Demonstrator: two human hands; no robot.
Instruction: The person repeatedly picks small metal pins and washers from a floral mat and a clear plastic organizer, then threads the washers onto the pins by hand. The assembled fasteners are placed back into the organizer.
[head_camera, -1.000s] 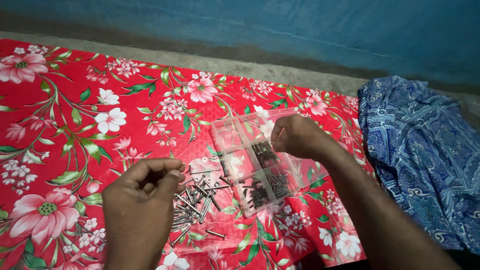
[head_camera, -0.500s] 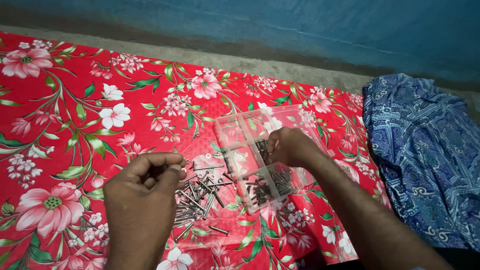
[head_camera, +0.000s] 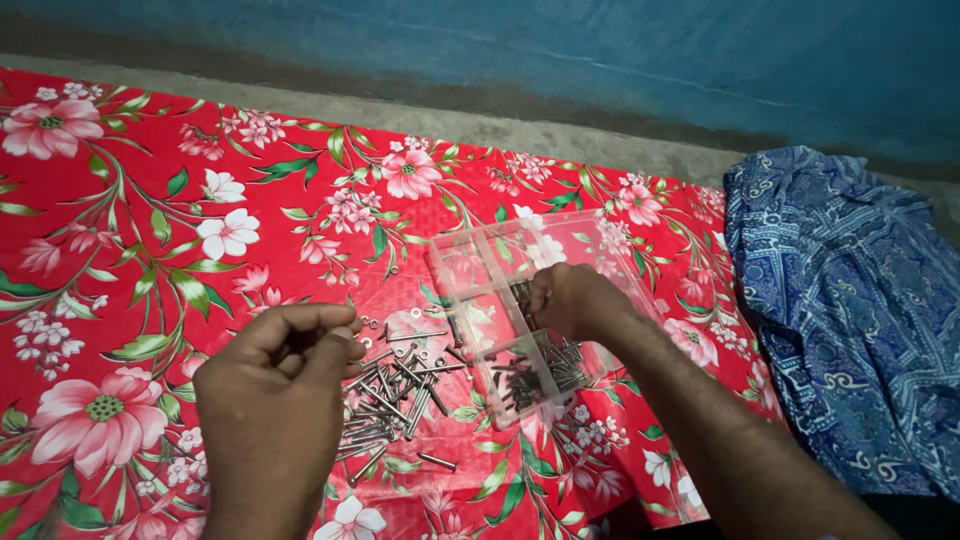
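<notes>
Since a second ago, right hand (head_camera: 572, 300) has slid a little lower over the clear plastic compartment box (head_camera: 520, 320); left hand (head_camera: 275, 390) has barely shifted, curled as before. Red floral cloth (head_camera: 150, 250) covers the floor, blue patterned fabric (head_camera: 850, 300) bunched at its right edge, bare concrete strip (head_camera: 500, 125) and blue wall (head_camera: 600, 50) behind. Box lies on the cloth at centre, near compartments holding dark screws (head_camera: 530, 375). Loose pile of silver bolts (head_camera: 395, 395) lies just left of the box, small washers (head_camera: 375, 325) scattered above it. Left hand fingers (head_camera: 335, 345) pinched shut near the pile; whether they hold anything, cannot tell. Right hand fingers bent down into a middle compartment, contents of grip hidden. Step looks like sorting fasteners into compartments; next move likely needs a clean drop, then a fresh pick from the pile.
</notes>
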